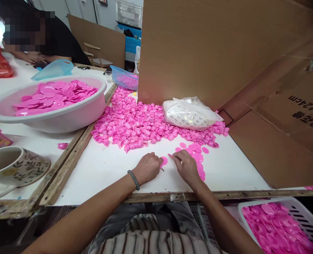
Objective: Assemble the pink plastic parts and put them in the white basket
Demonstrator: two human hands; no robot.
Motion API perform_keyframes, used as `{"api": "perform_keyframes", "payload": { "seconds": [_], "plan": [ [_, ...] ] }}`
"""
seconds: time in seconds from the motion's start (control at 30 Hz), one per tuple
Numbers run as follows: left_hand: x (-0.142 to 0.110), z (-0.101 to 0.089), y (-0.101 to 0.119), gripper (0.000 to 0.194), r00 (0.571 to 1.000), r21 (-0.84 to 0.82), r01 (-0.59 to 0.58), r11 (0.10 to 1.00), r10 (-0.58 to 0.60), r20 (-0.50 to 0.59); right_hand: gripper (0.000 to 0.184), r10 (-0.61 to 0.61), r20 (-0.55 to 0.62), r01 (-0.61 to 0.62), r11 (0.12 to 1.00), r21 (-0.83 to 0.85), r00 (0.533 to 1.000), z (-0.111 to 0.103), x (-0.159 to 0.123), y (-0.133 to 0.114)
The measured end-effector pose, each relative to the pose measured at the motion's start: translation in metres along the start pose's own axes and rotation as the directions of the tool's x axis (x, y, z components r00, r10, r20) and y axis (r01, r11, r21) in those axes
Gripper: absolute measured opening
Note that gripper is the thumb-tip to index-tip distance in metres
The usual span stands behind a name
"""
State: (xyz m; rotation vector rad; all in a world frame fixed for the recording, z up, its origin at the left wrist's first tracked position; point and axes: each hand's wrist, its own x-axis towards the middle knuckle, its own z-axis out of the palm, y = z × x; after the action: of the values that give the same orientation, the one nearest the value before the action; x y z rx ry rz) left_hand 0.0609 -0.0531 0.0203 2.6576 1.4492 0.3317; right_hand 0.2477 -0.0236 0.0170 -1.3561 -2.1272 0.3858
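My left hand (pixel 149 167), with a bead bracelet at the wrist, is closed just above the white tabletop. A round pink plastic disc (pixel 164 161) shows right at its fingertips, partly covered by them. Below those fingers a small dark tip (pixel 162 169) pokes out; what it belongs to is hidden. To the right, my right hand (pixel 184 165) pinches a pink piece (pixel 170 156) seen nearly edge-on, probably another disc. Several loose flat pink discs (pixel 198 157) lie beside and behind my right hand.
Small pink cups (pixel 135 127) heap behind my hands, with a clear plastic bag (pixel 190 114) on them. Cardboard (pixel 193 53) walls the back and right. Left stand a basin (pixel 93 109) of pink discs and a mug (pixel 21 165). A white basket (pixel 295 208) sits low right. A person (pixel 63 42) leans at the far left.
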Motion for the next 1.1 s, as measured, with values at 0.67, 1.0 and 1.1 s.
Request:
{"api": "perform_keyframes", "payload": {
  "seconds": [0.67, 1.0, 1.1],
  "plan": [
    [-0.01, 0.001, -0.038, 0.03, 0.889, -0.528, 0.412, 0.743, -0.455, 0.054, 0.013, -0.027, 0.395, 0.145, 0.952, -0.27, 0.918, 0.016, -0.023, -0.017],
    [-0.039, 0.0, -0.031, 0.018, 0.972, -0.328, 0.199, 0.924, -0.23, -0.056, 0.015, 0.054, 0.431, 0.02, 0.986, -0.166, 0.901, -0.024, -0.035, -0.009],
    [-0.048, -0.003, -0.035, 0.017, 0.958, -0.327, 0.246, 0.912, -0.279, -0.058, 0.018, 0.117, 0.538, 0.011, 0.973, -0.229, 0.835, -0.068, -0.054, -0.003]
  ]
}}
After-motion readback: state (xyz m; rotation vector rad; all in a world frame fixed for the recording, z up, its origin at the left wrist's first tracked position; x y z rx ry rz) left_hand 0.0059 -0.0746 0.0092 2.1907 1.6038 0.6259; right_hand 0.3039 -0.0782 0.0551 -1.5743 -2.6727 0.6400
